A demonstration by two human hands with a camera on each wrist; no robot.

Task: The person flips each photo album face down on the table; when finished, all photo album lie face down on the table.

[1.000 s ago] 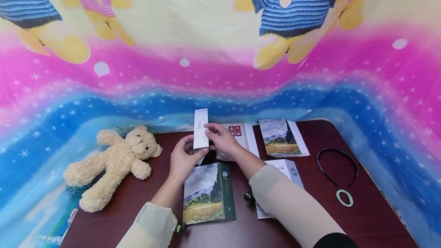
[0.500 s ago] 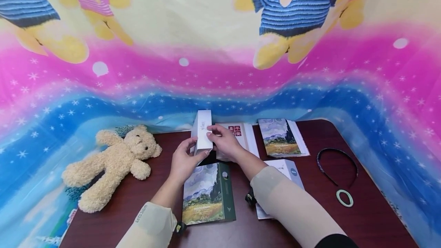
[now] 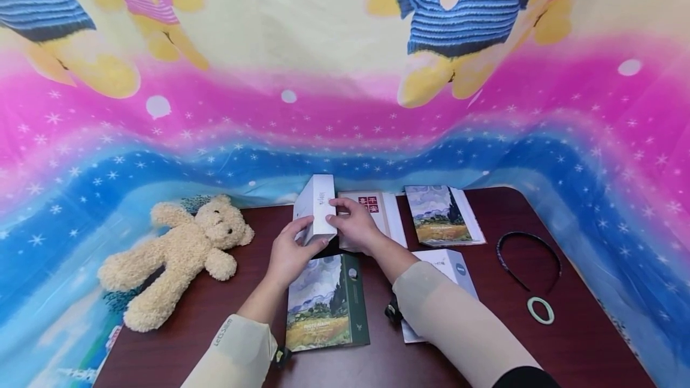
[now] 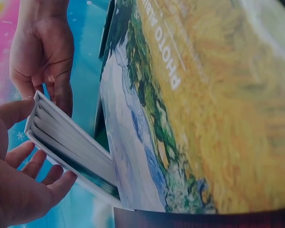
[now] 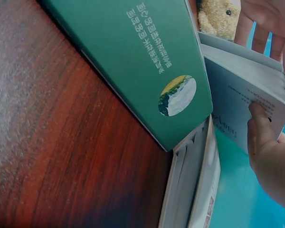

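Both hands hold a white photo album (image 3: pixel 323 205) at the back middle of the table, its printed spine toward the head camera and one cover showing on the left. My left hand (image 3: pixel 291 250) grips its near end, thumb below and fingers at the side. On the right, my right hand (image 3: pixel 356 226) pinches the spine edge; in the right wrist view its thumb lies on the printed cover (image 5: pixel 228 95). Page edges (image 4: pixel 61 130) show between the covers in the left wrist view. Just in front stands a photo album with a landscape painting and green spine (image 3: pixel 318 304).
Behind the right hand lies an album with red squares (image 3: pixel 371 203). Another painted album (image 3: pixel 436 214) is farther right, with a white album (image 3: pixel 439 265) partly under the right forearm. A teddy bear (image 3: pixel 183 256) lies left; a headband (image 3: pixel 501 250) and green ring (image 3: pixel 540 310) lie right.
The white album has shifted slightly right and turned, so more of its left cover shows. Both hands have moved slightly right with it, keeping their hold.
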